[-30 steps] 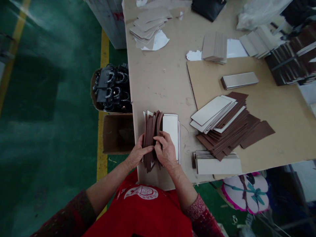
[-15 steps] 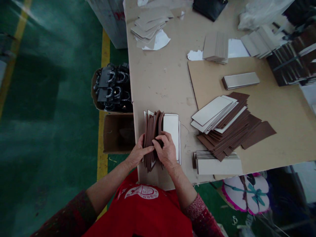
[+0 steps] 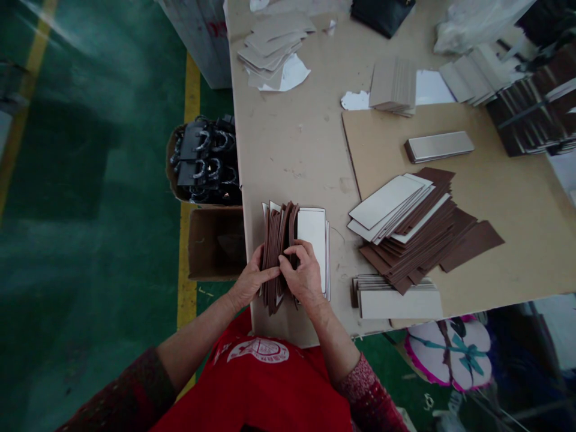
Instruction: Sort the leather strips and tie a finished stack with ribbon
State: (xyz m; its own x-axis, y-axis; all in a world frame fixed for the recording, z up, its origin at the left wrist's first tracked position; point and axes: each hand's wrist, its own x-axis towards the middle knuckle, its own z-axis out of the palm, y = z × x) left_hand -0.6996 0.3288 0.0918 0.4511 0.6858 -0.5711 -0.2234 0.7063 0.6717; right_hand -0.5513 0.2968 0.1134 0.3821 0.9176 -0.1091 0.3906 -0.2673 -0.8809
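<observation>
A bundle of thin brown strips (image 3: 275, 231) stands on edge near the table's left front corner. Around its left side my left hand (image 3: 250, 281) is closed, the thumb lying across the top edges. My right hand (image 3: 303, 273) is closed at the bundle's right side, thumb and forefinger pinching at the edges of the strips; the exact strips between the fingertips are hard to make out. White-faced strips (image 3: 312, 225) lie flat on the table just right of the bundle, partly under my right hand.
To the right sits a loose pile of brown strips (image 3: 418, 240), with a row of pale strips (image 3: 400, 304) below it. Grey card pieces (image 3: 274, 48) lie at the back. Beside the table's left edge stand an open carton (image 3: 198, 240) and a box of black handbags (image 3: 198, 153).
My right thumb has shifted very slightly along the edges of the strips. Everything else looks the same.
</observation>
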